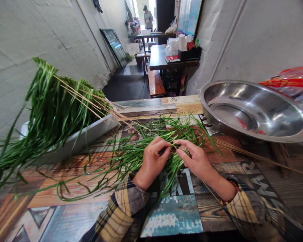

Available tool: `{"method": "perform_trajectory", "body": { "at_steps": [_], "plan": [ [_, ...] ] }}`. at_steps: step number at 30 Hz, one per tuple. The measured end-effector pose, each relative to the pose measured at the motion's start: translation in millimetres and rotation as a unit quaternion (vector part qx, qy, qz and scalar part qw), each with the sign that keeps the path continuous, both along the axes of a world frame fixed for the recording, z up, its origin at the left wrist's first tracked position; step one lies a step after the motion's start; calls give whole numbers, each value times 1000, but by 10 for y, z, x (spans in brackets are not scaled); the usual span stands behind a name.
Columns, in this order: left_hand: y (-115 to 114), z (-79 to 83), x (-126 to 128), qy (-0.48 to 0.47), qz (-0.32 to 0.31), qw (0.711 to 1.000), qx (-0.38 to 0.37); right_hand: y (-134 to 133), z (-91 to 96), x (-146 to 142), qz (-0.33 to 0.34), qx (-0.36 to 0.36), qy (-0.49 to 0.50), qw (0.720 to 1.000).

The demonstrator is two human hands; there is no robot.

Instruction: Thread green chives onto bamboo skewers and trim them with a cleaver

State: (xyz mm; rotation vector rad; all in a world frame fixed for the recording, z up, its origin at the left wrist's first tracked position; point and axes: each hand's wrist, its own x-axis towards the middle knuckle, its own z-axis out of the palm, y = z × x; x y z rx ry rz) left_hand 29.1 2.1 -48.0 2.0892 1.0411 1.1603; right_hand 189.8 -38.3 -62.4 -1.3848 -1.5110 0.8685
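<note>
My left hand and my right hand meet over a loose heap of green chive leaves spread on the painted wooden table. The left fingers pinch a small bunch of chives. My right hand pinches a thin bamboo skewer whose tip sits at that bunch; the stick runs back under my right wrist. Both hands are closed.
A white tray at the left holds skewered chives piled high, sticks pointing right. A big steel basin stands at the right, with loose skewers before it. Benches, tables and a standing person lie far down the corridor.
</note>
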Motion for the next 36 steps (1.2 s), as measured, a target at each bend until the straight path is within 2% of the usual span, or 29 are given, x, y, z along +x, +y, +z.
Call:
{"method": "perform_trajectory", "body": {
  "at_steps": [6, 19, 27, 36],
  "plan": [
    [-16, -38, -5, 12, -7, 999, 34, -9, 12, -25, 10, 3, 27, 1000],
    [-35, -40, 12, 23, -25, 999, 26, 11, -42, -14, 2, 6, 17, 1000],
    [-35, -7, 40, -4, 10, 1000, -17, 11, -32, -3, -1, -7, 11, 1000],
    [-36, -7, 43, -16, 15, 1000, -9, 8, -3, 0, 13, -13, 7, 1000]
  ]
}}
